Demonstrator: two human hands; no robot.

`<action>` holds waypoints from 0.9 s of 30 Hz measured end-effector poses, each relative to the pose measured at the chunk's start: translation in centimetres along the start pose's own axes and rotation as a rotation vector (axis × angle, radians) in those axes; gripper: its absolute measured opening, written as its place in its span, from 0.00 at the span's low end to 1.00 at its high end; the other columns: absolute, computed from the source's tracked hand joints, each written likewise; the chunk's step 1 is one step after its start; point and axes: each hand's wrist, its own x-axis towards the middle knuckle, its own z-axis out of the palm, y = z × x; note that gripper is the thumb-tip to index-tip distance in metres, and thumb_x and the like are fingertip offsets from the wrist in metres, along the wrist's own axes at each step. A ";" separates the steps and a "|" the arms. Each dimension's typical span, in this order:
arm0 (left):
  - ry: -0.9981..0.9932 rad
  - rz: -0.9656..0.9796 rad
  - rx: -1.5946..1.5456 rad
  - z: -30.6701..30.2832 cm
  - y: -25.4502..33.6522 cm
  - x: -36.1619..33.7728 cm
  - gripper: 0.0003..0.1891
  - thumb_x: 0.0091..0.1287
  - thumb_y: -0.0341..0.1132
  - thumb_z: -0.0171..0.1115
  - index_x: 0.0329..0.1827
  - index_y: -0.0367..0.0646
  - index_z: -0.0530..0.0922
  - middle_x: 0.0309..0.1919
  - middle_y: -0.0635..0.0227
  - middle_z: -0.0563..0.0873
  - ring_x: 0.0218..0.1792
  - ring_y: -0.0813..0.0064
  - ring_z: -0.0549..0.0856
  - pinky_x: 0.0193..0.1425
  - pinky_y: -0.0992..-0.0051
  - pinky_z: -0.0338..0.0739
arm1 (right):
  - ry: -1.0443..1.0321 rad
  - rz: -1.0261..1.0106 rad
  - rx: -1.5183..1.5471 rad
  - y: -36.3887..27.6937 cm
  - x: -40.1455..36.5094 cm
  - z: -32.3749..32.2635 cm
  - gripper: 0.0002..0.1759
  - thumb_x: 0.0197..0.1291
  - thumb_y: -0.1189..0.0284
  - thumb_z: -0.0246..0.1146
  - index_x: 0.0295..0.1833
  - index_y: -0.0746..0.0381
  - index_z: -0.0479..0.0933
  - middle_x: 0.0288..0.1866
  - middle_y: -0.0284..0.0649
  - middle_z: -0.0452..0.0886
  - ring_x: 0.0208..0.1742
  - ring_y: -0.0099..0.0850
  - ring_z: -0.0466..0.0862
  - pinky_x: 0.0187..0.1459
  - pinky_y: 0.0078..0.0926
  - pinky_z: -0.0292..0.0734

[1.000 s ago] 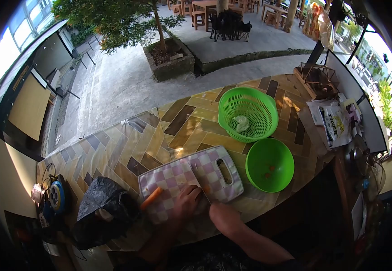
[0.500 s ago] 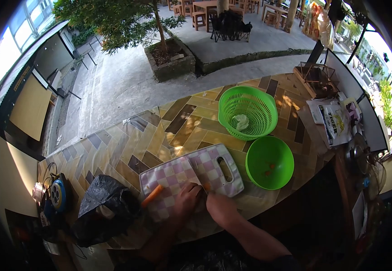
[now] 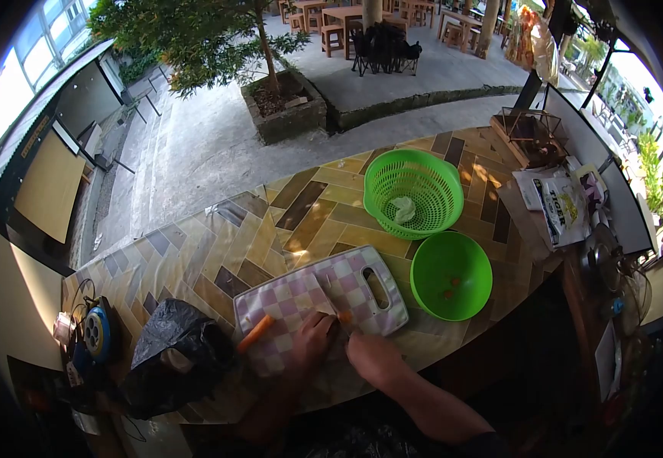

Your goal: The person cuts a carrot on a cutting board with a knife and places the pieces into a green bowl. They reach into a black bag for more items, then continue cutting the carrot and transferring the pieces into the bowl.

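A pink-and-white checkered cutting board [image 3: 270, 298] lies on the table. My right hand [image 3: 373, 357] is closed around the handle of a knife [image 3: 327, 296], its pale blade pointing away from me across the board. My left hand [image 3: 315, 337] is beside the blade with curled fingers, pressed on a piece of carrot that they mostly hide. Orange carrot [image 3: 344, 315] shows just right of the blade. A longer carrot [image 3: 256, 333] rests at the board's left edge. Right of the board, a green bowl [image 3: 475, 294] has a few small orange pieces in it.
Behind the bowl stands a green colander [image 3: 451, 174] with something whitish inside. A black plastic bag [image 3: 167, 336] sits left of the board, with a blue cable reel [image 3: 99, 332] farther left. Packets [image 3: 564, 210] and a wooden tray [image 3: 516, 149] line the right side.
The view has shifted slightly. Both hands stay at the same spot on the board, with only a small movement of the right hand and knife.
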 end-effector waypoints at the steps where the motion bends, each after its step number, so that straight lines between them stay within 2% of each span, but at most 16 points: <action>1: 0.007 -0.005 0.002 0.1 0.1 0.0 0.09 0.63 0.26 0.68 0.46 0.37 0.86 0.40 0.56 0.86 0.43 0.52 0.86 0.48 0.59 0.81 | -0.031 -0.014 0.011 0.2 -0.6 -0.1 0.11 0.68 0.71 0.57 0.44 0.65 0.83 0.38 0.52 0.90 0.41 0.51 0.91 0.42 0.49 0.87; 4: 0.016 -0.014 0.011 0.4 -0.1 -0.3 0.08 0.63 0.26 0.68 0.45 0.37 0.86 0.39 0.56 0.85 0.42 0.52 0.86 0.48 0.60 0.81 | 0.002 0.043 -0.003 0.6 -1.3 1.5 0.12 0.70 0.70 0.56 0.40 0.65 0.82 0.36 0.53 0.89 0.41 0.52 0.91 0.43 0.50 0.86; 10: -0.055 -0.076 -0.064 -0.3 -0.3 -0.3 0.08 0.64 0.26 0.68 0.45 0.36 0.86 0.41 0.55 0.86 0.44 0.51 0.86 0.50 0.60 0.81 | 0.165 0.045 -0.095 -1.1 1.7 1.5 0.16 0.74 0.64 0.55 0.44 0.66 0.81 0.34 0.51 0.89 0.38 0.51 0.91 0.39 0.50 0.86; 13: -0.060 -0.138 -0.082 -0.8 -0.3 -0.5 0.09 0.65 0.26 0.67 0.47 0.36 0.86 0.43 0.54 0.86 0.46 0.50 0.87 0.53 0.60 0.81 | 0.166 0.026 -0.107 0.7 0.2 2.0 0.19 0.76 0.59 0.55 0.46 0.65 0.80 0.32 0.49 0.88 0.34 0.51 0.90 0.34 0.49 0.84; 16: -0.064 -0.199 -0.093 -1.4 0.6 -0.6 0.10 0.66 0.26 0.67 0.49 0.36 0.86 0.44 0.54 0.86 0.47 0.49 0.87 0.55 0.61 0.81 | 0.165 -0.009 -0.093 2.0 -2.6 0.7 0.19 0.74 0.56 0.59 0.41 0.61 0.79 0.28 0.45 0.87 0.32 0.46 0.90 0.33 0.46 0.84; 19: -0.085 -0.234 -0.109 -1.5 1.2 -0.6 0.11 0.67 0.27 0.67 0.51 0.36 0.86 0.46 0.53 0.86 0.49 0.49 0.87 0.56 0.61 0.80 | 0.170 -0.041 -0.122 3.2 -2.7 0.1 0.23 0.76 0.51 0.57 0.40 0.61 0.77 0.28 0.49 0.86 0.30 0.49 0.89 0.32 0.48 0.82; 22: -0.113 -0.256 -0.111 -1.7 2.2 0.1 0.14 0.68 0.29 0.67 0.56 0.37 0.84 0.52 0.53 0.85 0.52 0.51 0.86 0.57 0.60 0.80 | 0.172 -0.040 0.100 4.6 -2.4 -0.5 0.28 0.78 0.47 0.53 0.41 0.64 0.75 0.29 0.53 0.85 0.29 0.52 0.88 0.33 0.49 0.82; 25: -0.169 -0.180 0.013 -2.0 3.9 0.8 0.20 0.68 0.29 0.68 0.64 0.42 0.81 0.58 0.54 0.82 0.57 0.53 0.84 0.60 0.61 0.80 | 0.009 0.139 0.570 5.3 -2.6 -1.7 0.32 0.79 0.45 0.49 0.43 0.66 0.74 0.30 0.56 0.84 0.29 0.54 0.87 0.34 0.50 0.82; 26: -0.193 -0.134 0.072 -2.1 4.3 1.3 0.23 0.67 0.28 0.68 0.67 0.43 0.80 0.60 0.55 0.81 0.59 0.53 0.83 0.62 0.62 0.81 | 0.049 0.120 0.503 5.7 -2.5 -1.6 0.32 0.79 0.44 0.49 0.43 0.67 0.74 0.31 0.56 0.84 0.30 0.54 0.87 0.35 0.50 0.82; 27: -0.221 -0.001 0.141 -2.2 4.3 1.9 0.23 0.67 0.28 0.67 0.67 0.44 0.79 0.60 0.56 0.81 0.60 0.53 0.83 0.63 0.62 0.80 | 0.088 0.101 0.437 6.3 -2.3 -1.1 0.33 0.79 0.44 0.48 0.43 0.67 0.74 0.31 0.56 0.84 0.30 0.53 0.87 0.35 0.50 0.82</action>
